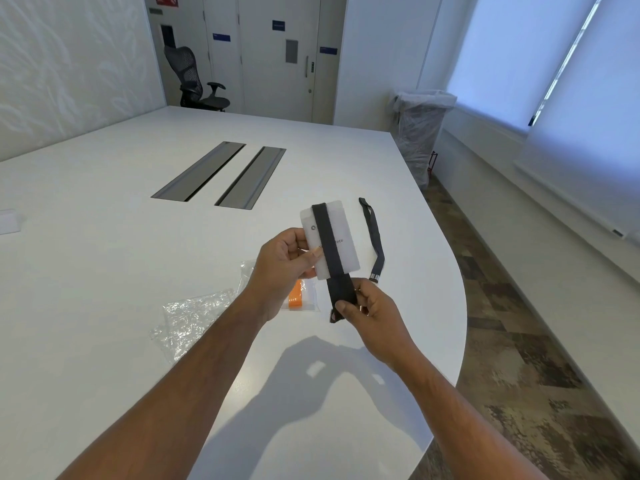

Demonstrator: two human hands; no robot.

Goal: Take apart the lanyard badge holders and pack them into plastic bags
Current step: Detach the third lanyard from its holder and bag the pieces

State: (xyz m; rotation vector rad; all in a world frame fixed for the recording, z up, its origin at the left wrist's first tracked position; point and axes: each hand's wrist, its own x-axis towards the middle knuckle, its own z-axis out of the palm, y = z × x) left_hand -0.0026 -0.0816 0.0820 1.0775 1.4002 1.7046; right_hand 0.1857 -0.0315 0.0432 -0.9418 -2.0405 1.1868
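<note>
The left hand (287, 261) pinched the badge holder (330, 239) above the counter (104, 254); the right hand (363, 306) gripped the strap (341, 296) wound lengthwise around it. Wrapping probably needed steady tension, turns flat and the thumb pinning them, so the bundle would fit a bag (194, 317).

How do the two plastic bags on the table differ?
The nearer bag is crumpled, glinting and shows nothing inside; the farther bag lies flatter and holds something orange. The nearer bag is fully in view; the farther bag is partly hidden behind the left hand. Both are clear and lie on the white table.
</note>
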